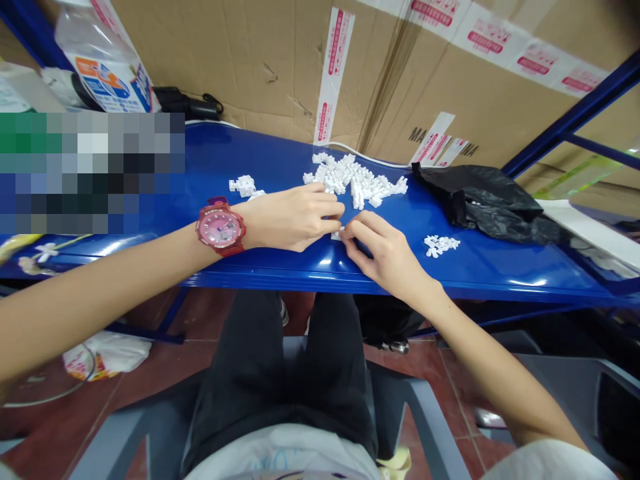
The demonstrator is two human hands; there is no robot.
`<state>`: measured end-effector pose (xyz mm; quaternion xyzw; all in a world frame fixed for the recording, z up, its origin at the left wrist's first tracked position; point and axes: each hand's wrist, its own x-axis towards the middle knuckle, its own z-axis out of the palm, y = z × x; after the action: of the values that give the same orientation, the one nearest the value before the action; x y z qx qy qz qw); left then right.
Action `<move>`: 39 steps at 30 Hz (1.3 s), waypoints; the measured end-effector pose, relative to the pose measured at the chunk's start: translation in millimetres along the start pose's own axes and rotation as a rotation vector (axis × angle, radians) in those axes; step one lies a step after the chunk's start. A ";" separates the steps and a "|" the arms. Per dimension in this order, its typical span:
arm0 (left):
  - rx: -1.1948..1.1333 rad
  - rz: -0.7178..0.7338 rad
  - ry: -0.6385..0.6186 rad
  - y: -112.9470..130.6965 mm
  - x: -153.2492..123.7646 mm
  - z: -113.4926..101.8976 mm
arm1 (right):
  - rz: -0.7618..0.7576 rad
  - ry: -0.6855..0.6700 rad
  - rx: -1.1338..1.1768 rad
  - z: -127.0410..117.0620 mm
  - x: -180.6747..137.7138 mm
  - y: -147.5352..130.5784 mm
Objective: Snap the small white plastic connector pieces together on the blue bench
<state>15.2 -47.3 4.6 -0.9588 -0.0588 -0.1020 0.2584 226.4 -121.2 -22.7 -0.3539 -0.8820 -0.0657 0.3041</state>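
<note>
My left hand, with a red watch on the wrist, is closed just above the blue table, its fingers curled and its thumb hidden. My right hand faces it, thumb and forefinger pinched together. Between the fingertips of both hands shows a small white plastic piece, mostly covered by them. Beyond the hands lies a loose heap of white plastic pieces. A few more white pieces lie behind my left wrist. To the right of my right hand is a small pile of thinner white bits.
A black plastic bag lies on the blue table at the right. Large cardboard boxes stand behind. A clear plastic bottle and a black umbrella-like object are at the back left. A blurred block covers the left side.
</note>
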 end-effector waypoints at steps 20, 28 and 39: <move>-0.167 -0.032 0.091 4.9 0.3 -0.9 | -0.089 0.016 0.038 -2.5 -0.6 5.4; -0.343 -0.145 0.123 4.7 -1.8 9.1 | -0.101 -0.009 0.118 -4.5 2.8 4.8; -0.544 -0.181 0.158 2.3 -4.7 14.4 | -0.054 0.048 0.124 -4.2 5.8 3.1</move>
<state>13.4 -42.3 -9.7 -0.9729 -0.0940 -0.2109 -0.0147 227.2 -116.9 -16.3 -0.3088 -0.8861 -0.0279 0.3446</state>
